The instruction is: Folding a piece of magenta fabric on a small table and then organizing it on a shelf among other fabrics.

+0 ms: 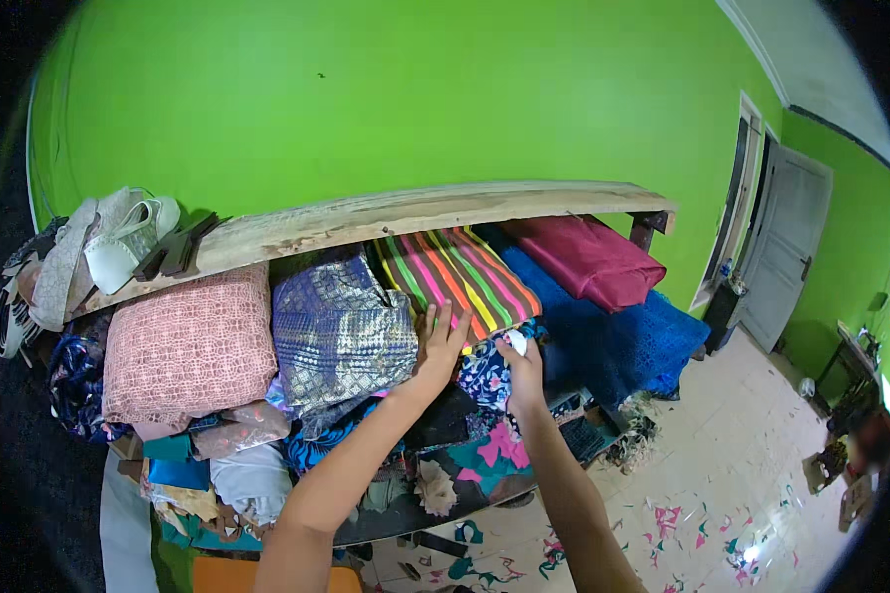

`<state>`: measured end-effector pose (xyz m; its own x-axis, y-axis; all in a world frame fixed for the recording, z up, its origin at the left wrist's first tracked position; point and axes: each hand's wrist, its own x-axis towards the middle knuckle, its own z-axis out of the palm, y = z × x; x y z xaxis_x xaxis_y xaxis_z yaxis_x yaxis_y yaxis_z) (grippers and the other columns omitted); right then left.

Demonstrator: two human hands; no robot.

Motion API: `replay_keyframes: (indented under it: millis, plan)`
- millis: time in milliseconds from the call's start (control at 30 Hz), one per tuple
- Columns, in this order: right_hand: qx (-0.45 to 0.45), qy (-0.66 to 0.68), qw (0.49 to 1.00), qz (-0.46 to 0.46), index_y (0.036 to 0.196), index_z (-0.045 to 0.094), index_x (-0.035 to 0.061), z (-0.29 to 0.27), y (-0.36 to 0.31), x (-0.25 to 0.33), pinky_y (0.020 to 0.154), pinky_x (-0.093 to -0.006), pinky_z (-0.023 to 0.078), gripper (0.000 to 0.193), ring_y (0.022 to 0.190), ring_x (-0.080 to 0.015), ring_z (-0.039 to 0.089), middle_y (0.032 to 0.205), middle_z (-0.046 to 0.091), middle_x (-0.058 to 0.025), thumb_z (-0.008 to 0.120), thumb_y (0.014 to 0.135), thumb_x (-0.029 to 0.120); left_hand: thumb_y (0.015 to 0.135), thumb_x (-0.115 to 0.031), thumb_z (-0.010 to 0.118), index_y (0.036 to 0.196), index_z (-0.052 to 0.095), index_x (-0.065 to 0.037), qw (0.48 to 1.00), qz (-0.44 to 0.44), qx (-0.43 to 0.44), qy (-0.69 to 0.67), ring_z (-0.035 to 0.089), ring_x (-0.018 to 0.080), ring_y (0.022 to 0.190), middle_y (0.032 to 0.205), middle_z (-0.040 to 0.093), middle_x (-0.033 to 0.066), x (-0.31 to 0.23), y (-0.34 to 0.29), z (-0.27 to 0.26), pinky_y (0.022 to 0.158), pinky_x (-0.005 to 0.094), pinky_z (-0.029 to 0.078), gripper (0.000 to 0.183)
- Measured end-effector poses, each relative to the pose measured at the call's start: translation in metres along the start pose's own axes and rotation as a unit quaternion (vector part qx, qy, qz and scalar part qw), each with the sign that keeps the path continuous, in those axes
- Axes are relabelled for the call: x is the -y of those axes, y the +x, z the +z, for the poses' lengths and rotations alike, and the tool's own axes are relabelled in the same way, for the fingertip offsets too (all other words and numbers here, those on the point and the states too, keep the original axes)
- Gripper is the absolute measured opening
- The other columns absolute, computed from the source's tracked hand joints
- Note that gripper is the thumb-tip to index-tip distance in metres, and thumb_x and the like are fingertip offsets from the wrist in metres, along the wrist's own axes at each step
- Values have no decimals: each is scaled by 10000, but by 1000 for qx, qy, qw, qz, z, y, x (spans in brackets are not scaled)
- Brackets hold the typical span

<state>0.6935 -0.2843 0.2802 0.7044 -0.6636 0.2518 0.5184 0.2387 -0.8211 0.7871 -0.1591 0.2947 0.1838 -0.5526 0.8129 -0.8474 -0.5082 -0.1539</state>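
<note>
The striped fabric bundle, banded in pink, orange, green and yellow, sits on the upper layer of a textile pile, directly below a raw wooden plank. The left hand rests against its front-left face, fingers extended and slightly apart. The right hand is at the bundle's front-right corner, its thumb by a small white item of unclear kind; the remaining fingers are hidden, so whether they are clamped cannot be told. Navy floral cloth lies between the hands. Left of the bundle is a purple-and-silver patterned cloth, then a pink patterned bundle. To the right, maroon satin fabric overlies blue fabric.
</note>
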Motion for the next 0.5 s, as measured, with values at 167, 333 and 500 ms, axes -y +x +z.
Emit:
replay_keyframes:
  millis: [167,333,500]
  plan:
    - [-61,338,932,116,1036,558,85,-63,23,-15,851,-386,459,324,919,-249,571,954,608,-91,498,828,326,783,20,489,1360,390,-122,999,10,29,12,390,421,1239,1375,365,208,-7,0,-2,1005,477,367,602]
    - [180,354,890,223,1220,513,75,-36,13,27,1001,-395,376,409,1169,-257,487,1246,534,-114,515,900,330,777,28,491,1371,376,-119,999,17,17,23,387,412,1246,1380,347,219,-4,-6,-14,1020,456,361,623]
    - [81,274,914,287,1210,528,39,2,31,27,933,-399,443,401,1052,-253,576,1149,604,-117,474,929,320,778,40,483,1377,366,-116,997,3,52,56,380,413,1252,1380,340,229,-3,-11,-29,1028,458,353,630]
